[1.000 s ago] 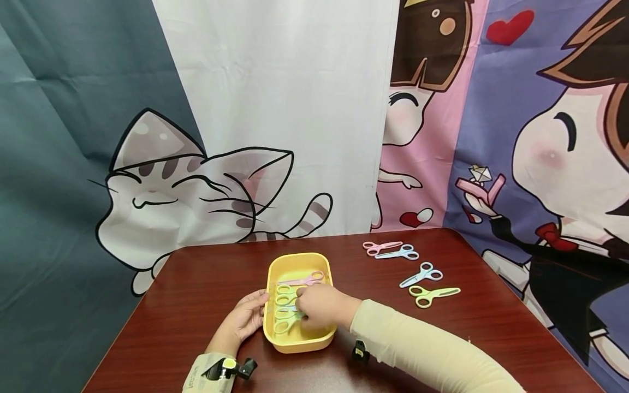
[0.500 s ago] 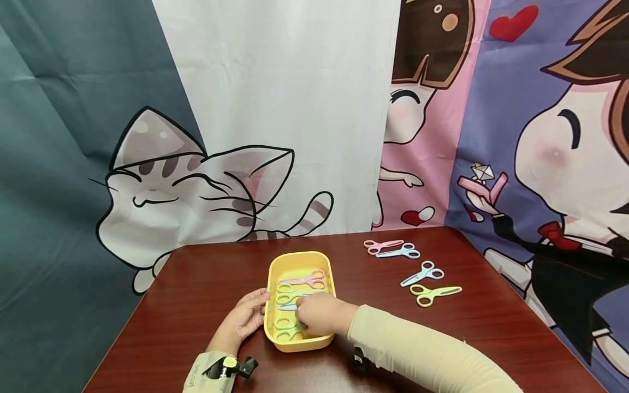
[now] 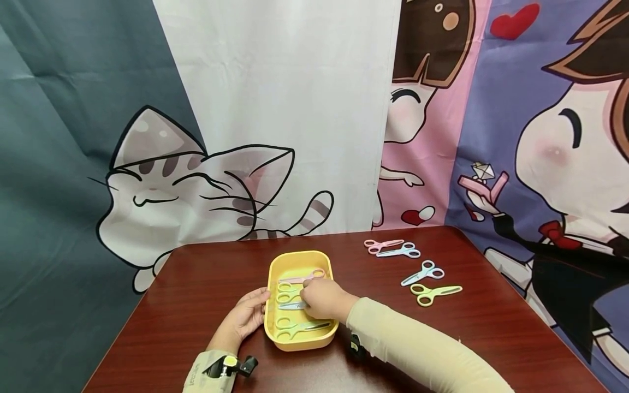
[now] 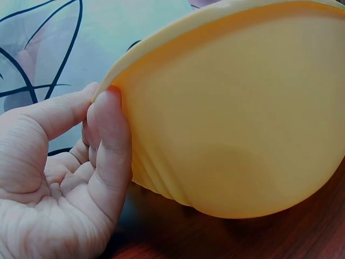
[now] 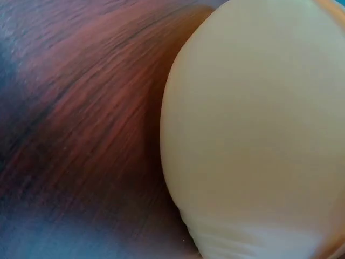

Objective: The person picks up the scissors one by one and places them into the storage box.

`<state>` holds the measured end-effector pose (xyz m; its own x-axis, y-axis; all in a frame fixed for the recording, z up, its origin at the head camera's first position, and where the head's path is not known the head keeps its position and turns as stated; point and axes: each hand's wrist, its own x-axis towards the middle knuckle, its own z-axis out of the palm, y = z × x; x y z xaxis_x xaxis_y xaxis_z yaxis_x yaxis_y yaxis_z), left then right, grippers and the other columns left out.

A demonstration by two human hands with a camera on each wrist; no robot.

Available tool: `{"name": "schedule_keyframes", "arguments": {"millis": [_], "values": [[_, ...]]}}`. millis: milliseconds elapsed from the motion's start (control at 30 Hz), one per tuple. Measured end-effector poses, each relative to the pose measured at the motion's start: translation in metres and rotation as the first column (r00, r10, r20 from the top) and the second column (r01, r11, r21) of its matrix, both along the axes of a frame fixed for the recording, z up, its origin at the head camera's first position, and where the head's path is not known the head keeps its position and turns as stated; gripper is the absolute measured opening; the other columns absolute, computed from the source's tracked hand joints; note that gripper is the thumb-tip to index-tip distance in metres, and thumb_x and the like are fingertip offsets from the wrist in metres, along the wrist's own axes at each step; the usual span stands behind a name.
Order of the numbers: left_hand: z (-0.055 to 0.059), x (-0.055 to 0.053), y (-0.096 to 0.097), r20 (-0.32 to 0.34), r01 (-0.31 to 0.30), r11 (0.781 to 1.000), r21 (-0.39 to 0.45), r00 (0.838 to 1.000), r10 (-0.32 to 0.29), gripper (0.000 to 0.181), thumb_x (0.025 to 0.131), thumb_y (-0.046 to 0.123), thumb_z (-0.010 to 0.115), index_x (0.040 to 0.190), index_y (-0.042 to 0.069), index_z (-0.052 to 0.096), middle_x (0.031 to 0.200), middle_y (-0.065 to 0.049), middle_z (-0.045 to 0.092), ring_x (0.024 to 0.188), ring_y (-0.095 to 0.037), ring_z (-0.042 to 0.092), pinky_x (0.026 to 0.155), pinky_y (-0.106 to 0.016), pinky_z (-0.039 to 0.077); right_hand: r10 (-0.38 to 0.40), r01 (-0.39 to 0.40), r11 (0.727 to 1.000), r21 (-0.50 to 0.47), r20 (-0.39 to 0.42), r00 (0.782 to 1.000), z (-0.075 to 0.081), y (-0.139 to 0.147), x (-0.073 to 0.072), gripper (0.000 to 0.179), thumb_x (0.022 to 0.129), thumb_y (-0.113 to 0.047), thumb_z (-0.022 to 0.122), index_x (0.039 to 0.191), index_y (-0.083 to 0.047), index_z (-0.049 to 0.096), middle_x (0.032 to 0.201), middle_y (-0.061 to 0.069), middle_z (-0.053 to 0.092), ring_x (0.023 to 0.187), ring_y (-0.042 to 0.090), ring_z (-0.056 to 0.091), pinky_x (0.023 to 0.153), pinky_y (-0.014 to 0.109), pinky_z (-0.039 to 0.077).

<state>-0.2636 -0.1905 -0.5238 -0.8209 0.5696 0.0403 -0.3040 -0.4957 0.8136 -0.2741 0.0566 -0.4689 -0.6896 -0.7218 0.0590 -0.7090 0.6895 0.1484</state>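
Observation:
My left hand pinches the left wall of a yellow plastic tray at its rim, thumb and fingers on opposite sides. Over the tray's right half, my right hand reaches inside with fingers bent downward. Blue scissors point their blades left, their handles hidden under that hand. Pink scissors lie farther up in the tray, with green scissors just below them. Another green pair lies near the front. I cannot tell whether the right fingers grip any scissors; its wrist view shows only the tray's outer wall.
On the right of the dark red table lie pink scissors, blue scissors, another blue pair and green scissors. A printed cloth hangs behind the table.
My right hand has moved away from me inside the tray. The front green scissors have shifted toward the front and now show fully. The left hand stays at the rim.

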Motion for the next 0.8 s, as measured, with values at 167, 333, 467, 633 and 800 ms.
{"name": "schedule_keyframes", "arguments": {"millis": [167,333,467,633,800], "values": [[0.003,0.001,0.001,0.001,0.000,1.000,-0.012,1.000,0.000,0.026,0.111,0.006,0.031,0.111,0.006,0.056,0.093,-0.003,0.070,0.074,-0.006,0.064,0.065,-0.022,0.058,0.003,-0.003,1.000,0.003,0.004,1.000,-0.002,0.000,0.002,0.020,0.084,-0.024,0.075,0.070,-0.022,0.061,0.074,-0.007,0.052,0.062,0.009,0.048,0.057,0.027,0.047],[-0.005,-0.004,-0.001,0.003,-0.004,1.000,0.006,1.000,0.004,0.031,0.111,0.005,0.026,0.111,0.006,0.057,0.094,-0.003,0.070,0.074,-0.006,0.064,0.064,-0.023,0.058,-0.002,0.002,1.000,0.017,0.013,1.000,-0.001,-0.002,0.003,0.022,0.085,-0.024,0.075,0.070,-0.021,0.059,0.073,-0.006,0.052,0.063,0.010,0.048,0.059,0.027,0.047],[-0.010,-0.005,-0.001,0.012,-0.014,1.000,0.000,1.000,0.014,0.031,0.112,0.005,0.026,0.113,0.005,0.056,0.094,-0.003,0.070,0.074,-0.006,0.064,0.064,-0.023,0.057,0.001,-0.001,1.000,0.014,0.017,1.000,0.000,-0.003,0.005,0.024,0.087,-0.024,0.074,0.069,-0.020,0.059,0.071,-0.006,0.054,0.063,0.011,0.051,0.061,0.028,0.049],[-0.011,-0.004,-0.001,0.012,-0.019,1.000,-0.014,1.000,0.019,0.028,0.111,0.006,0.028,0.113,0.006,0.056,0.095,-0.003,0.070,0.075,-0.006,0.064,0.065,-0.022,0.057,0.000,0.000,1.000,0.017,0.023,1.000,-0.005,-0.004,0.005,0.025,0.089,-0.024,0.073,0.069,-0.020,0.060,0.068,-0.005,0.056,0.065,0.011,0.054,0.065,0.029,0.052],[-0.010,-0.003,0.000,0.014,-0.029,0.999,-0.021,0.999,0.030,0.027,0.111,0.006,0.028,0.114,0.005,0.055,0.095,-0.003,0.070,0.074,-0.006,0.064,0.064,-0.022,0.058,-0.002,0.002,1.000,0.017,0.014,1.000,-0.005,-0.003,0.004,0.026,0.089,-0.025,0.073,0.068,-0.021,0.058,0.070,-0.006,0.055,0.065,0.011,0.053,0.063,0.028,0.051]]}}
